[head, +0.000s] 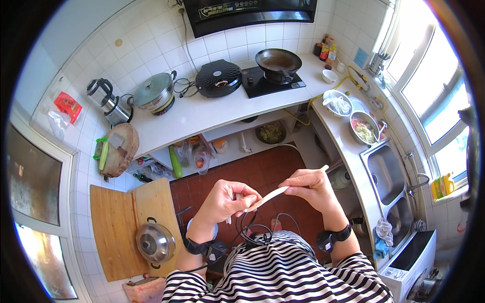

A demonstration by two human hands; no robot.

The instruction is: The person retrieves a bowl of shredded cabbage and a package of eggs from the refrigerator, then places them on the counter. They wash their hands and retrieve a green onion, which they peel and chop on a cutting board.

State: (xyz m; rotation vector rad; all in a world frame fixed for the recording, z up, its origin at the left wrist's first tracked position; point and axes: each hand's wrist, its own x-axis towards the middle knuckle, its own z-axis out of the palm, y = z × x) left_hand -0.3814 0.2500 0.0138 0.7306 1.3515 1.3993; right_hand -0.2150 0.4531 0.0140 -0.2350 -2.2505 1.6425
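Note:
A pale, slender strip (271,195), possibly dough, is stretched between my two hands above the floor. My left hand (231,202) pinches its lower left end between thumb and fingers; something whitish also shows within that palm, too hidden to name. My right hand (310,187) grips the strip's upper right part, and a pale end sticks out beyond the knuckles. Both wrists wear black straps with small boxes. Dark cables hang below the hands, in front of the striped shirt.
Ahead, the white counter (189,125) holds a lidded pot (153,91), a black electric griddle (218,78) and a wok (278,62) on a cooktop. A bowl of chopped food (363,128) stands near the sink (384,174). At left are a wooden board (113,231) and another lidded pot (154,242).

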